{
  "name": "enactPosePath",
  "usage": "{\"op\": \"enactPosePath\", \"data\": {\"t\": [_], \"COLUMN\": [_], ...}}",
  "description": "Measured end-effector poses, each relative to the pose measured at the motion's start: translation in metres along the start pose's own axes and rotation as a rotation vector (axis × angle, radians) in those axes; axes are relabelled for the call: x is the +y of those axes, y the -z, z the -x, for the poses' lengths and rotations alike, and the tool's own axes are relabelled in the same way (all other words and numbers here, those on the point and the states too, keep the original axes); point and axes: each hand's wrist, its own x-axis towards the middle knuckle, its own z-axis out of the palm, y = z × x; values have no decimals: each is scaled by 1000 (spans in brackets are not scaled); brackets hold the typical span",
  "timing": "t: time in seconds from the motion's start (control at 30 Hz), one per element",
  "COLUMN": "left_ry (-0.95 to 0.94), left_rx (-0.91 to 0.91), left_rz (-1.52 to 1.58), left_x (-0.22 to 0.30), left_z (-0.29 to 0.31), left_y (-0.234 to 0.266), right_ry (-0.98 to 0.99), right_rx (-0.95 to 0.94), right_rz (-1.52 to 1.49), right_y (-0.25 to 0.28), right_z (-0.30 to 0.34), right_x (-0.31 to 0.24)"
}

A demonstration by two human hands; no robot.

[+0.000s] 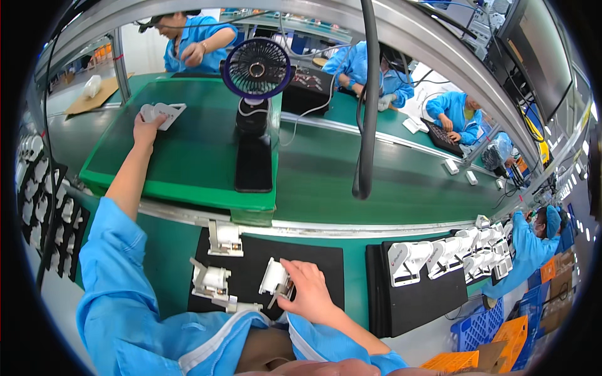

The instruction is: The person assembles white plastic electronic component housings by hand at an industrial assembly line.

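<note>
My left hand (147,130) reaches far to the left over the raised green surface. Its fingers are closed on a white plastic housing (170,114), a rounded piece with a triangular end. Close to my body, my right hand (308,292) grips a white cylindrical assembly (273,276) by its right side, on a black mat (325,263). To the left on that mat lie more white assemblies: one at the back (224,239), one in the middle (211,281), and one at the near edge (237,306), partly hidden by my clothing.
A small dark fan (257,67) stands on the green platform (207,164), beside a black phone-like slab (253,164). White housings (409,263) fill a black mat at right. A thick black cable (369,125) hangs ahead. Several co-workers in blue sit across the conveyor (326,194) and at right.
</note>
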Motion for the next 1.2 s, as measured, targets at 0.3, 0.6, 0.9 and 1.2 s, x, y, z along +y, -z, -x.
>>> {"op": "enactPosePath", "data": {"t": [0.3,0.6,0.9,1.2], "left_ry": [-167,-98,-137,-202], "left_rx": [-836,-1040,-1183,-1154], "left_rz": [641,578,319,265], "left_x": [135,136,128,137], "left_z": [314,351,351,356], "left_y": [6,13,18,16], "right_ry": [-230,-60,117,160], "right_rx": [196,698,320,99], "right_rz": [-906,-977,-864,-846], "right_y": [22,39,33,27], "right_z": [0,50,16,9], "right_x": [-3,-8,-40,-54]}}
